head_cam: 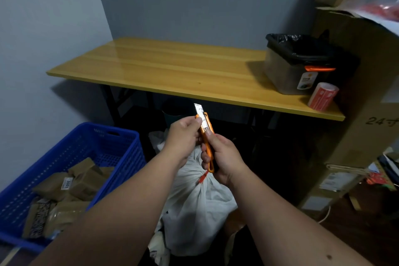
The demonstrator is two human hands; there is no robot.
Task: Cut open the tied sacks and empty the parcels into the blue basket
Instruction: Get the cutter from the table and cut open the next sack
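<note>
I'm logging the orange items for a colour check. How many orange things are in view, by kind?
Orange utility knife, held by both hands: 1
Orange tie on the white sack: 1
Orange latch on the lined bin: 1
Total: 3

The yellow wooden worktop (pixel 172 67) carries, at its three-o'clock end, a bin lined with a black bag (pixel 300 65) and, just beside it toward five o'clock, a red label roll (pixel 322 96), while the floor bears the blue basket (pixel 90 157) and the tied white sack (pixel 194 196).
</note>
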